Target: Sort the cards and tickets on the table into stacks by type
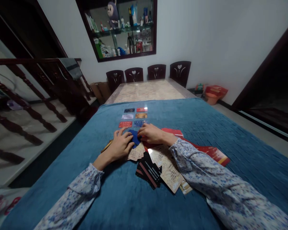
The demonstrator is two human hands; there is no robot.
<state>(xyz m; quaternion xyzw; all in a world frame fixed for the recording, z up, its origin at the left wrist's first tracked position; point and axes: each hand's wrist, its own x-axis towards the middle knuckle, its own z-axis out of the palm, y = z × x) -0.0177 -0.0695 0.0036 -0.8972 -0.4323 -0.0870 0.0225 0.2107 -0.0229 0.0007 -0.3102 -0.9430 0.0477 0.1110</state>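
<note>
Both my hands meet on a dark blue card (135, 138) at the far edge of a loose pile of cards (156, 166) on the blue blanket (206, 127). My left hand (121, 145) rests on the pile's left side with its fingers curled onto the blue card. My right hand (151, 133) pinches the same card from the right. Just beyond the hands, several cards (133, 117) lie face up in two neat columns. Red cards (214, 153) poke out from under my right forearm.
The blanket covers the near part of a long table (146, 91) whose far end is bare marble. Dark chairs (156, 72) line the far end. A stair railing (38, 92) runs along the left. A shelf niche (124, 28) sits in the wall.
</note>
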